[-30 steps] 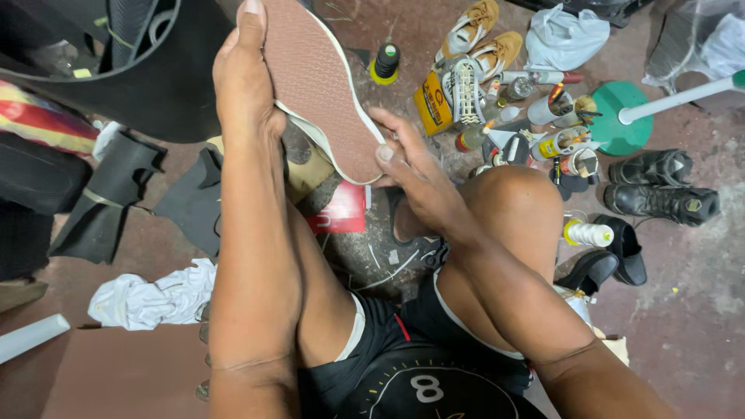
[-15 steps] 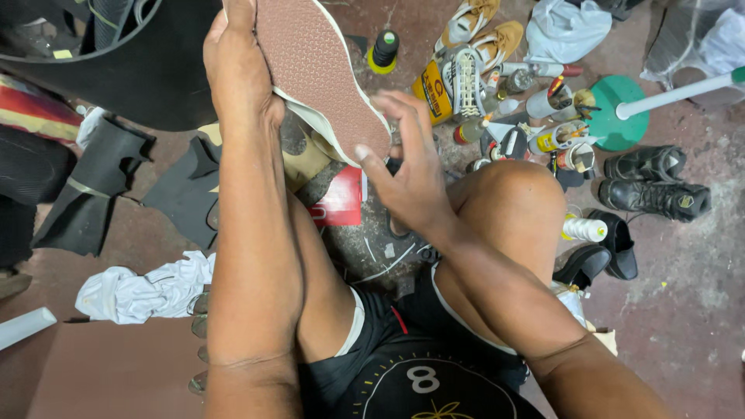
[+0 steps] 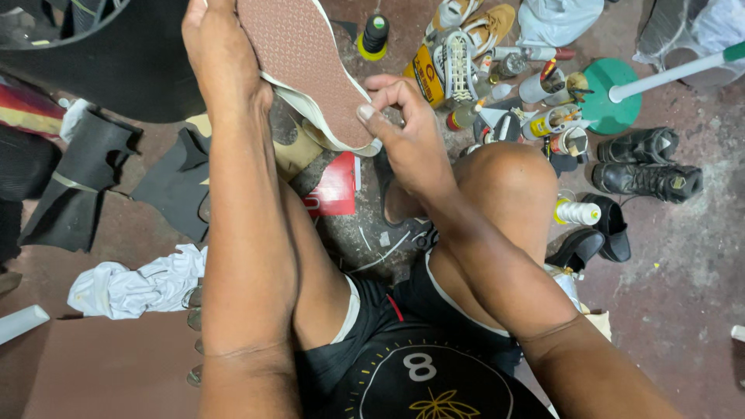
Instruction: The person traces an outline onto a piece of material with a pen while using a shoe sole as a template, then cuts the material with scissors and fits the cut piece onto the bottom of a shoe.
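shoe: sole-up, held in the air over the person's lap, far centre; reddish-brown textured sole, off-white rim around it
left hand: left hand wrapped round the shoe's left edge, fingers closed on it; fingertips hidden behind the sole
right hand: right hand at the near end of the shoe, thumb pressed on the rim, other fingers curled tight behind it
floor: bare concrete floor, reddish-grey, stained and dusty, scraps and white flecks on it
near left: flat brown board; crumpled white cloth just past it
left: black rubber pieces lying flat; big dark tub beyond
under the shoe: red flat packet on the floor between the legs
far centre: black bottle with yellow-green base; yellow tin; tan and white shoes beside it
far right: cluster of small bottles and tubes; green round disc with white pole; white plastic bag
right: pair of black boots; black slip-ons; white bottle touching them
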